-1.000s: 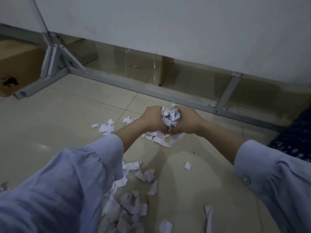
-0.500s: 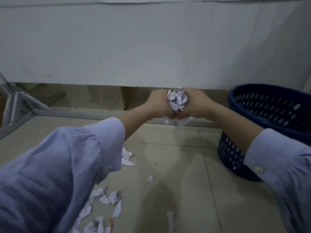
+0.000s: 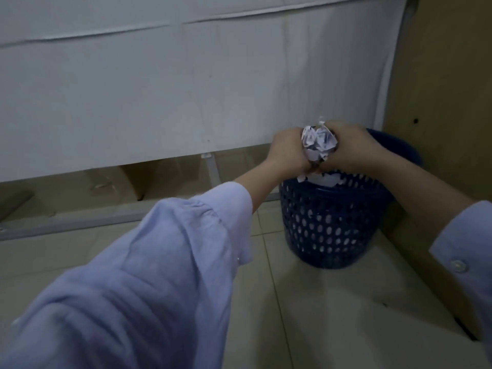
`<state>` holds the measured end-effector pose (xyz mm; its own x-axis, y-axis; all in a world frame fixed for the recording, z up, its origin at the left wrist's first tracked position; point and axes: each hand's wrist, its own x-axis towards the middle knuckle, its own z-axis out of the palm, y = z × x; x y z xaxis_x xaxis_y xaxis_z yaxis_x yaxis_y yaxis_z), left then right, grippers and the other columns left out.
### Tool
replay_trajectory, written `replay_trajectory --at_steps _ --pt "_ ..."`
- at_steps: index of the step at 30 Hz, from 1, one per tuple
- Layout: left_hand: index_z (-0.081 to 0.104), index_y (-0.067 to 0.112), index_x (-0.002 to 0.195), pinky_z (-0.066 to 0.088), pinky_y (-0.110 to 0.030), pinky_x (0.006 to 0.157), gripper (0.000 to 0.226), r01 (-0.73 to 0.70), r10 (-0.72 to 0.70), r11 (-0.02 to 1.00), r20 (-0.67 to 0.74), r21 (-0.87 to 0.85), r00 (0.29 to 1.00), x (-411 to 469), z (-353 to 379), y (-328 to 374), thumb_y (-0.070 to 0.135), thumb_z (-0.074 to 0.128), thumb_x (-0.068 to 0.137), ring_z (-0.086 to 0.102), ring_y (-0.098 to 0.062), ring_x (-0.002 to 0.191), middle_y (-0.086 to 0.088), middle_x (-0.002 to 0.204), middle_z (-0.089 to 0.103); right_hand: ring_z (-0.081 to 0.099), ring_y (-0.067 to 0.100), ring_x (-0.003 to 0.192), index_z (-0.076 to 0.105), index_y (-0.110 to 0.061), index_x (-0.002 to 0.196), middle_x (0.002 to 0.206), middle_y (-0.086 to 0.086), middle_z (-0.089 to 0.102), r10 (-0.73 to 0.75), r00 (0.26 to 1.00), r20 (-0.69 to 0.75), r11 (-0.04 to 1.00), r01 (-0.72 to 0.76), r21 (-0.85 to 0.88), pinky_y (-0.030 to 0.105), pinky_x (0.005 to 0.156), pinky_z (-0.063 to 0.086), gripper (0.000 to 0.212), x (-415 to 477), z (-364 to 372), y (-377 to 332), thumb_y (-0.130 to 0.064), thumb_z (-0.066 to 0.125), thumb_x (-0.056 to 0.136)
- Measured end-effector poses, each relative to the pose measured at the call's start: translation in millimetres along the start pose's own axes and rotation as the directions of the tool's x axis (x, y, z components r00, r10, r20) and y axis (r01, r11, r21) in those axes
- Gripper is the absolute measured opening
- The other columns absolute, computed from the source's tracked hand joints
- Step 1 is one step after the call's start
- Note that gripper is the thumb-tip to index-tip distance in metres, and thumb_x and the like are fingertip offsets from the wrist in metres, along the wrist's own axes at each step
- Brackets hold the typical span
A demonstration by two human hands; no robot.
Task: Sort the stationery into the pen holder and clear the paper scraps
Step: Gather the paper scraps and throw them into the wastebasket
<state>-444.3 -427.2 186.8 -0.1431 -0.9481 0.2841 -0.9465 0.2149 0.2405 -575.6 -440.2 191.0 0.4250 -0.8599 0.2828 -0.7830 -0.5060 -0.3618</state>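
The left hand (image 3: 287, 153) and the right hand (image 3: 351, 149) are squeezing a ball of paper scraps (image 3: 318, 143) between them, right over the blue basket (image 3: 327, 222). The basket is sitting on the floor (image 3: 332, 315), near the white wall (image 3: 159, 89).

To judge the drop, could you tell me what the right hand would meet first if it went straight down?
Most likely the blue basket: the right hand seems over its opening, though depth is unclear.
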Motion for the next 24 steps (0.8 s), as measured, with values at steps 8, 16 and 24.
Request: replay_trajectory --at_steps 8,16,24 --pt "0.056 0.004 0.102 0.043 -0.030 0.077 0.019 -0.009 0.012 0.998 0.041 -0.069 0.999 16 49 21 0.015 0.058 0.086 0.058 -0.027 0.096 -0.013 0.104 0.063 0.055 0.018 0.101 0.055 -0.009 0.120 0.117 0.008 0.062 0.097 0.995 0.004 0.958 -0.094 0.271 0.021 0.083 0.039 0.047 -26 17 49 -0.015 0.075 0.078" --pt "0.050 0.000 0.111 0.039 -0.027 0.071 0.035 0.026 -0.024 0.993 0.023 -0.116 0.999 15 61 27 0.017 0.063 0.083 0.056 -0.028 0.097 -0.016 0.109 0.058 0.058 0.028 0.104 0.046 -0.003 0.128 0.117 0.016 0.061 0.112 0.988 -0.109 0.947 -0.073 0.312 0.034 0.090 0.046 0.060 -26 30 61 -0.011 0.076 0.077" --pt "0.042 0.005 0.123 0.049 -0.038 0.081 0.055 0.101 -0.125 0.970 -0.095 -0.221 0.988 10 64 28 0.029 0.069 0.081 0.051 -0.028 0.103 -0.015 0.120 0.046 0.047 0.026 0.121 0.023 -0.013 0.148 0.136 0.015 0.047 0.230 0.961 -0.153 0.920 -0.164 0.355 0.036 0.104 0.040 0.089 -22 37 65 -0.022 0.077 0.077"
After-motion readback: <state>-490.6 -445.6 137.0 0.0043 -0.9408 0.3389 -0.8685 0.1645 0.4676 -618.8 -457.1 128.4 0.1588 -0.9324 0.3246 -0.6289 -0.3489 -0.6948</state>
